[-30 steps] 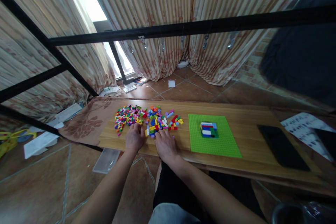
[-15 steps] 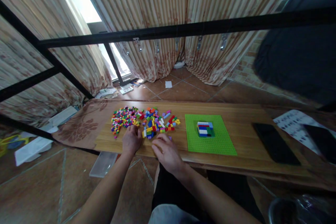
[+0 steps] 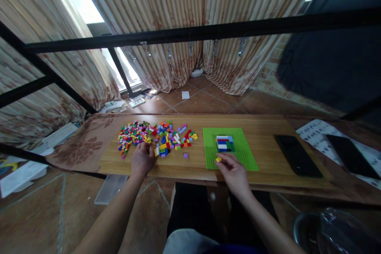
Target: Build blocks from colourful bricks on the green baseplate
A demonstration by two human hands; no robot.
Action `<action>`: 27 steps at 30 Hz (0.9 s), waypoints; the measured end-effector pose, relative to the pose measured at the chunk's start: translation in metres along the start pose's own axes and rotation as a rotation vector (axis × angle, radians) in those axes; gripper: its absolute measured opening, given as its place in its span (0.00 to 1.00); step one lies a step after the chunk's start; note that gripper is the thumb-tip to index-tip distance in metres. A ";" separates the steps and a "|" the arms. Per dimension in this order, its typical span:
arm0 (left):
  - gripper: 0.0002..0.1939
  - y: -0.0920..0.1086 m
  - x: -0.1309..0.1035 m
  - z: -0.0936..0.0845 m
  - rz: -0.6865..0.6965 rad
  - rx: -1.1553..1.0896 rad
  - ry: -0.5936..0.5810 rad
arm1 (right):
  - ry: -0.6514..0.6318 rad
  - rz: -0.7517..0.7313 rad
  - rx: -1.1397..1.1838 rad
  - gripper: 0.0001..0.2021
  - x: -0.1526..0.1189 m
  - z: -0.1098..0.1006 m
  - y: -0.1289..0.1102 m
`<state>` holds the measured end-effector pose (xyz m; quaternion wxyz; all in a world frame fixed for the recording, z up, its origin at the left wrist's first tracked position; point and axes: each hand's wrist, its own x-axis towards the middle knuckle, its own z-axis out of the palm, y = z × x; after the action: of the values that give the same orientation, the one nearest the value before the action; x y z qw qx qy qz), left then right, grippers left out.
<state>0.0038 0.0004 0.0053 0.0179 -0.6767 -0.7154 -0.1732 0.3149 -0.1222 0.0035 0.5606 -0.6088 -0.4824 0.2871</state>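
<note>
Between the thumb and fingers of my right hand (image 3: 234, 171) is a small yellow brick (image 3: 218, 159), held over the near part of the green baseplate (image 3: 247, 154). Just beyond it a block of stacked white, red, blue and green bricks (image 3: 224, 143) stands on the plate. My left hand (image 3: 143, 160) rests on the table at the near edge of a heap of small coloured bricks (image 3: 133, 133). Its fingers are curled, and whatever may be in them is hidden. Larger loose bricks (image 3: 175, 137) lie to its right, with a single purple brick (image 3: 186, 155) apart from them.
The bricks lie on a long wooden table (image 3: 184, 170). A black phone (image 3: 297, 155) lies at its right, near a printed sheet (image 3: 317, 131) and a second dark device (image 3: 351, 155). A clear plastic tray (image 3: 110, 189) is below the front edge. A black rail (image 3: 178, 36) crosses beyond the table.
My right hand has moved right, from beside the loose bricks to above the baseplate, with a yellow brick now visible in its fingers. My left hand stays by the heap. The view has shifted slightly.
</note>
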 end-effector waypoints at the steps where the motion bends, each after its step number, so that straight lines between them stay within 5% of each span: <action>1: 0.09 0.000 0.000 0.000 0.003 0.005 0.000 | 0.014 -0.011 -0.031 0.12 0.002 -0.005 0.001; 12: 0.10 0.000 0.002 0.000 0.016 0.026 0.008 | 0.010 -0.016 -0.288 0.13 0.012 -0.025 0.002; 27: 0.10 0.002 0.002 -0.002 0.006 0.029 0.006 | 0.028 -0.407 -0.742 0.13 0.041 -0.032 0.023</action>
<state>0.0053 0.0020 0.0081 0.0304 -0.6778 -0.7159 -0.1648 0.3649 -0.0961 -0.0036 0.3553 -0.6654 -0.6558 -0.0310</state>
